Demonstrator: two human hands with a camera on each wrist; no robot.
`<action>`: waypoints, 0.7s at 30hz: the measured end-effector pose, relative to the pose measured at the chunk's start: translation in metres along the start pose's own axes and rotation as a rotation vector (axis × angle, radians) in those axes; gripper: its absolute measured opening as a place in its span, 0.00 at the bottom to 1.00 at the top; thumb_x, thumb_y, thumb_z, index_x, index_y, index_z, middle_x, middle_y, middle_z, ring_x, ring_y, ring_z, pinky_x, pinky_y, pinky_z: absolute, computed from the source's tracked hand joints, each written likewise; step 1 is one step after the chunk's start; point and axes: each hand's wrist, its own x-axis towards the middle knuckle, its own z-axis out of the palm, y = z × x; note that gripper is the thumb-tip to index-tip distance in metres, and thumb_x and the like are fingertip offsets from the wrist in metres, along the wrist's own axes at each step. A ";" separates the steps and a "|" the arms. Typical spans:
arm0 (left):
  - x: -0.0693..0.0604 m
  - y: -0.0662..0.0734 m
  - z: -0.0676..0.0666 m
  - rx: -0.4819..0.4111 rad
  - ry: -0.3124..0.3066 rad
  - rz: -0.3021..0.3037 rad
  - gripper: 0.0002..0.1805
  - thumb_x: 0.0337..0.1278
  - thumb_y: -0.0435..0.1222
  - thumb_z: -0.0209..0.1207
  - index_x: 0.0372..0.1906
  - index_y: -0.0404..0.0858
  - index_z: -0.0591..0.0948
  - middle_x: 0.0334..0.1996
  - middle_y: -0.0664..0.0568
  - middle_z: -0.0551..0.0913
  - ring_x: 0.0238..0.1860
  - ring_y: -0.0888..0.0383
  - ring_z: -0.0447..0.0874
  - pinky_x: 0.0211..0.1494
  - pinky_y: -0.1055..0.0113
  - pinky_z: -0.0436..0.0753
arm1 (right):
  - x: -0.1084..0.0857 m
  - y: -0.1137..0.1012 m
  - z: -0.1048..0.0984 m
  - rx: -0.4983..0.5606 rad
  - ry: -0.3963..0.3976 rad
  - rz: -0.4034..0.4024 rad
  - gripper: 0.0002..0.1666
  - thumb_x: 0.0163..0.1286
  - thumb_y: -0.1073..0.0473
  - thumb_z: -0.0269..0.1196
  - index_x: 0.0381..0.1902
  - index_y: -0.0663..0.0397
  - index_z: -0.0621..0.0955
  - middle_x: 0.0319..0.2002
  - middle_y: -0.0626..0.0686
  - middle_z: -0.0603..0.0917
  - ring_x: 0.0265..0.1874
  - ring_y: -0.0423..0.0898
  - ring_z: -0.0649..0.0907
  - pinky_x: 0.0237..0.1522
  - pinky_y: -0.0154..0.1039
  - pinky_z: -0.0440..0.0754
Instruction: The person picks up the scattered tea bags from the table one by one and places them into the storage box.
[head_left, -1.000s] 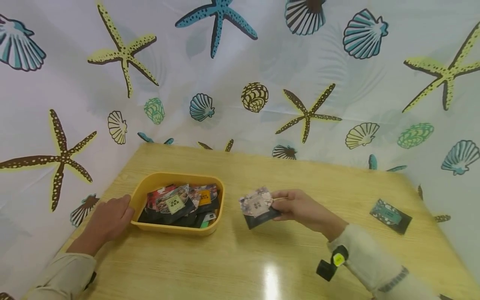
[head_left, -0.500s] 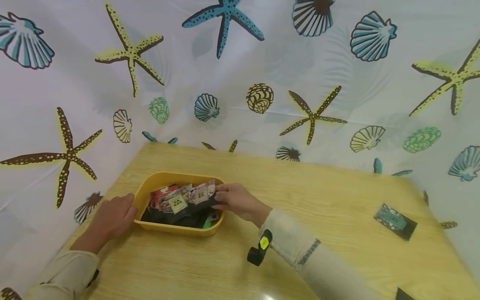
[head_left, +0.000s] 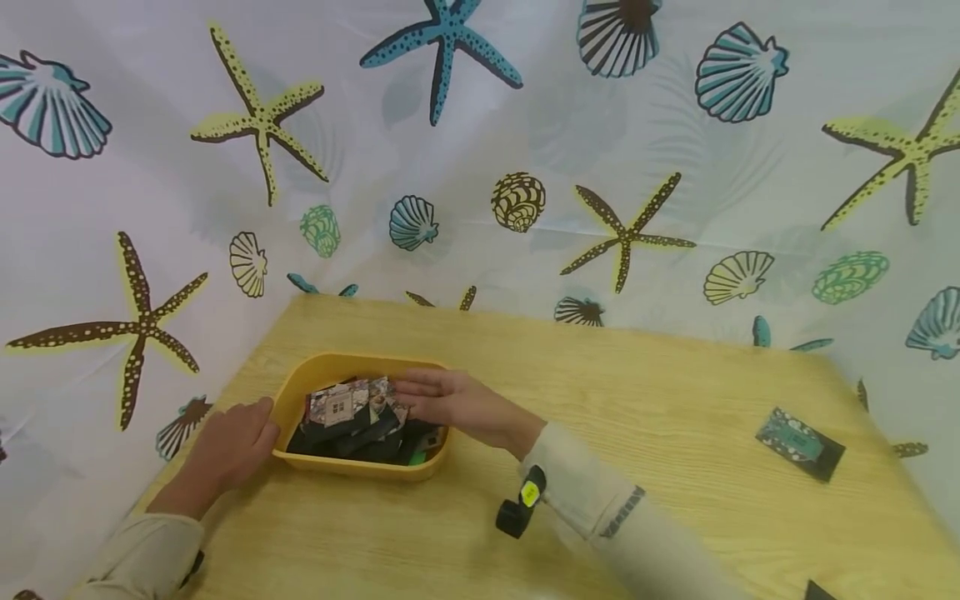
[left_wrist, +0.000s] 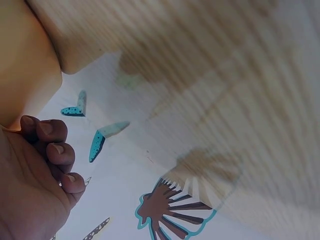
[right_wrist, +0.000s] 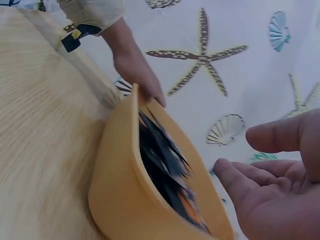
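A yellow plastic bin (head_left: pixel 352 469) stands on the wooden table, filled with flat dark packets (head_left: pixel 337 408) that have patterned tops and small labels. My left hand (head_left: pixel 232 446) grips the bin's left rim; in the left wrist view its fingers (left_wrist: pixel 59 152) are curled beside the bin's wall. Over the bin's right side hovers my right hand (head_left: pixel 468 408), its fingers loosely extended toward the packets. In the right wrist view a gap shows between that hand's thumb and fingers, with nothing held. The lower packets are hidden under the top ones.
One packet with a teal label (head_left: pixel 800 444) lies at the table's right. The corner of a dark item (head_left: pixel 817 592) shows at the bottom right edge. A white cloth (head_left: pixel 480 150) printed with starfish and shells hangs behind and along both sides.
My right hand has carried a packet leftward into the bin and let go of it. That packet now lies on top at the left of the pile. The left hand stays on the rim.
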 end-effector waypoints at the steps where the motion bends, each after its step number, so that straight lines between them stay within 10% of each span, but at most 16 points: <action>1: 0.000 0.001 0.000 -0.001 0.006 0.004 0.10 0.67 0.37 0.43 0.28 0.40 0.68 0.19 0.53 0.65 0.22 0.55 0.63 0.29 0.62 0.60 | -0.011 0.001 -0.008 -0.016 0.020 -0.008 0.36 0.77 0.66 0.50 0.78 0.59 0.54 0.77 0.62 0.61 0.76 0.57 0.65 0.74 0.51 0.64; 9: -0.001 -0.002 -0.003 0.007 0.053 0.021 0.11 0.67 0.35 0.44 0.26 0.40 0.66 0.17 0.53 0.64 0.19 0.56 0.61 0.27 0.63 0.59 | -0.132 0.011 -0.102 -0.307 0.388 -0.029 0.35 0.75 0.65 0.54 0.74 0.71 0.57 0.70 0.72 0.67 0.70 0.68 0.70 0.64 0.43 0.77; 15: -0.002 -0.004 -0.001 -0.002 0.046 0.025 0.11 0.67 0.36 0.44 0.26 0.41 0.67 0.17 0.54 0.64 0.20 0.56 0.61 0.27 0.63 0.58 | -0.228 0.038 -0.182 -0.721 0.749 0.213 0.30 0.75 0.62 0.53 0.68 0.78 0.64 0.61 0.77 0.74 0.59 0.70 0.78 0.54 0.50 0.83; 21: 0.000 -0.002 0.004 -0.011 0.037 0.031 0.12 0.68 0.36 0.42 0.26 0.41 0.67 0.17 0.54 0.65 0.20 0.56 0.61 0.27 0.63 0.58 | -0.309 0.065 -0.233 -0.866 0.850 0.419 0.32 0.74 0.61 0.51 0.66 0.82 0.62 0.59 0.83 0.70 0.56 0.77 0.74 0.51 0.62 0.79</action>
